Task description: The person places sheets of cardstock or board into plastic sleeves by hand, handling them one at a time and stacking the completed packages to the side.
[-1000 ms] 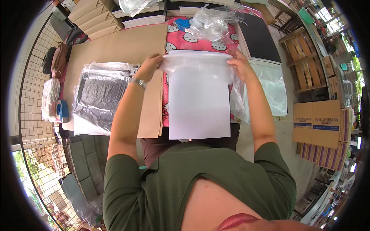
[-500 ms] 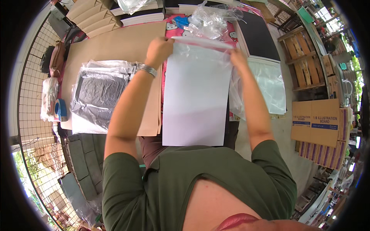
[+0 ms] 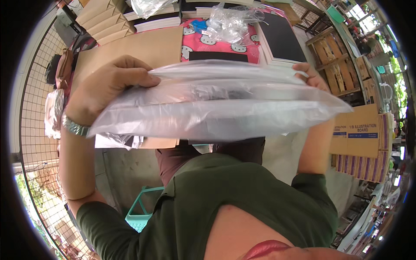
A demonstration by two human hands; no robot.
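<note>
1. Plastic bag (image 3: 212,121), translucent, stretches across your twelve o'clock.
2. Your left hand (image 3: 104,84), at ten o'clock, pinches its edge.
3. Your right hand (image 3: 315,81), at two, pinches the other side.

Pink-clothed tbl. (image 3: 193,43), clock pos. fr. view ctr., bearing lge. brown sheet (image 3: 147,45) at 11, folded brown stack (image 3: 104,21) betw. 10 & 11, wht.-edged stack (image 3: 158,24) beyond sheet, blue item (image 3: 199,26) at 12, clr. crumpled plastic (image 3: 232,26) just past 12, blk. panel (image 3: 218,56) nearer at 12, and blk.-topped stack (image 3: 281,37) at 1.
</note>
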